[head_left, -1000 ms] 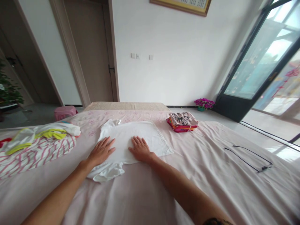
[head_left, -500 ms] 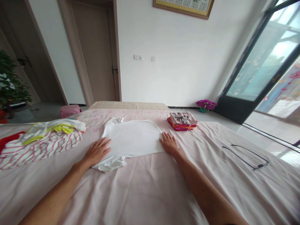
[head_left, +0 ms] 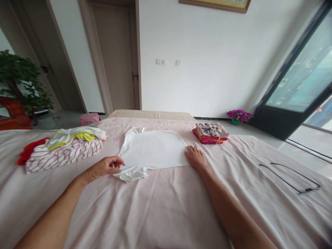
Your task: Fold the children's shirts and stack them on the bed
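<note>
Hands [head_left: 196, 158] reach over pink sheet [head_left: 166, 207], wall [head_left: 202, 83] beyond.

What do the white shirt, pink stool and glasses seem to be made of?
White shirt: thin matte cloth, perhaps cotton, with soft creases. Pink stool: probably moulded plastic, by its smooth, even colour. Glasses: dark, slim; plastic or metal, too small to tell.
</note>
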The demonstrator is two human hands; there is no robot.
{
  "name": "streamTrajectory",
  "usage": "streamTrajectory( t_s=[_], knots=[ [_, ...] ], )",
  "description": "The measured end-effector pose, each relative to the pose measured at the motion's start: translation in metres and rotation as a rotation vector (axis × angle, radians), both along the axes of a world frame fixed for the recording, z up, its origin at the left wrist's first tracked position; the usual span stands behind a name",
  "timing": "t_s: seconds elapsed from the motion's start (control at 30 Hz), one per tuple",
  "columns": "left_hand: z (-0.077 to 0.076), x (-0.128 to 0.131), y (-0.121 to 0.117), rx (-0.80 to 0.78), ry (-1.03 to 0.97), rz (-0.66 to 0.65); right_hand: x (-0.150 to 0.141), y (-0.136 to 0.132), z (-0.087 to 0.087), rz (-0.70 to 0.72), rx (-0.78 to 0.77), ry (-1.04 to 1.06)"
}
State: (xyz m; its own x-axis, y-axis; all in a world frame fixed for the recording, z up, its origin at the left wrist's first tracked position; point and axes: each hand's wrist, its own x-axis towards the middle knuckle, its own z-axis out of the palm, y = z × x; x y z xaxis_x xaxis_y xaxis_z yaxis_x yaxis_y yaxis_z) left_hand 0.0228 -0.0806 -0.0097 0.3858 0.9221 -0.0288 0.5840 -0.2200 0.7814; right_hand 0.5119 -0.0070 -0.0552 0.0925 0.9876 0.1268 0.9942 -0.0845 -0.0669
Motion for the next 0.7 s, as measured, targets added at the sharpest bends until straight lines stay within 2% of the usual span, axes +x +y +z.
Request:
streamTrajectory(
  t_s=[0.1,0.2,0.27,0.33,0.47,0.53,0.6,0.7],
  knots=[
    [0.009,0.012,-0.011,-0.053,0.156,-0.170,0.000,-0.002,0.003,0.024,0.026,0.000],
    [0.014,0.026,-0.017,0.005,0.270,-0.163,0.000,-0.003,0.004,0.042,0.049,0.003],
    [0.017,0.032,-0.018,0.036,0.224,-0.121,0.000,-0.005,0.004,0.050,0.071,0.008],
    [0.019,0.034,-0.016,0.041,0.066,-0.043,0.001,-0.006,0.004,0.063,0.096,0.013],
    [0.011,0.034,-0.004,0.042,-0.348,0.321,0.001,-0.011,0.007,0.089,0.165,0.024],
    [0.001,0.035,0.003,-0.007,-0.409,0.426,-0.002,-0.015,0.011,0.131,0.227,0.041],
    [-0.009,0.036,0.009,-0.050,-0.353,0.392,-0.005,-0.020,0.018,0.217,0.271,0.088],
    [-0.018,0.038,0.015,-0.010,-0.171,0.310,-0.009,-0.030,0.030,0.410,0.223,0.211]
  ],
)
